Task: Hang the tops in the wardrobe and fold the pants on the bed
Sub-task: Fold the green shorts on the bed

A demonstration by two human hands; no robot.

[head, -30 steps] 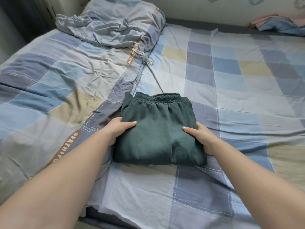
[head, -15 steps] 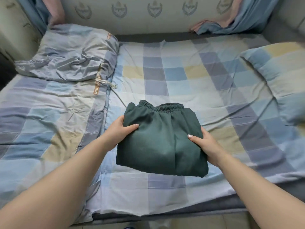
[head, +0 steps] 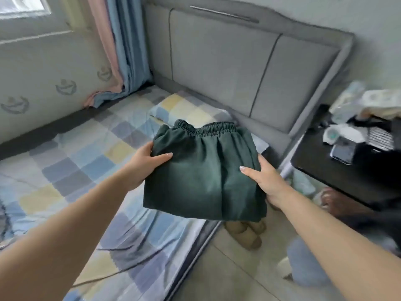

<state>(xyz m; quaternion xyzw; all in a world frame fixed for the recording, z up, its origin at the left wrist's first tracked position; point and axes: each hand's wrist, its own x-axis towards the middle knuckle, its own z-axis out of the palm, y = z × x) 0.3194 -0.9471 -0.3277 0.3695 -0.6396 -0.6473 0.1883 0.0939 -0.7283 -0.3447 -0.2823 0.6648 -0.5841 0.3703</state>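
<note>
The folded dark green pants [head: 206, 177] are held up in the air, elastic waistband away from me, above the right edge of the bed [head: 86, 170]. My left hand [head: 145, 164] grips their left side, thumb on top. My right hand [head: 267, 181] grips their right side, thumb on top and fingers hidden underneath. The bed has a checked blue, yellow and grey sheet.
A grey padded headboard [head: 238, 68] stands behind the pants, with a checked pillow [head: 184, 109] at its foot. A dark bedside table [head: 351, 166] with clutter and a phone [head: 342, 152] is at the right. Tan slippers [head: 245, 233] lie on the floor below. Pink and blue curtains [head: 117, 46] hang at the back left.
Both hands have lifted the folded pants off the bed and carried them to the right, toward the headboard end. My view has swung right with them.
</note>
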